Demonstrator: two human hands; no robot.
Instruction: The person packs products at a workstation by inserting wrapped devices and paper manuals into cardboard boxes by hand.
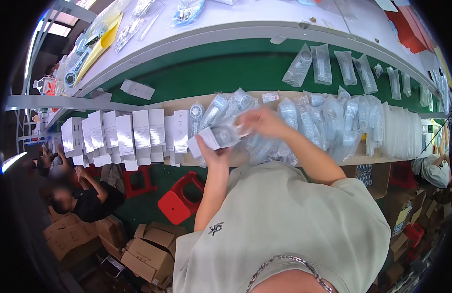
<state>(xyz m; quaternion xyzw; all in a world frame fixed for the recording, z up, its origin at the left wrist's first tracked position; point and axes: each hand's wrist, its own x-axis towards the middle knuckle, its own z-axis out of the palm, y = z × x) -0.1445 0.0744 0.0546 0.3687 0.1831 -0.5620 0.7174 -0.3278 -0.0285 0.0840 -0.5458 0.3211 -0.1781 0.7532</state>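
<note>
My left hand is closed round a small white box, thumb on its near face. At the box's right end is a clear plastic bag with a rounded pale thing inside; whether it sits partly in the box I cannot tell. My right hand is at the bag's upper right end, its fingers curled in on the plastic and a little blurred. Left of the hands stands a row of white boxes. Several bubble-wrapped pale blue and white items lie to the right of the hands and behind them.
A stack of flat white sleeves stands at the bench's right end. Bubble-wrapped pieces lie on the green surface under a white shelf. A red stool and cardboard boxes are on the floor. Another person sits at left.
</note>
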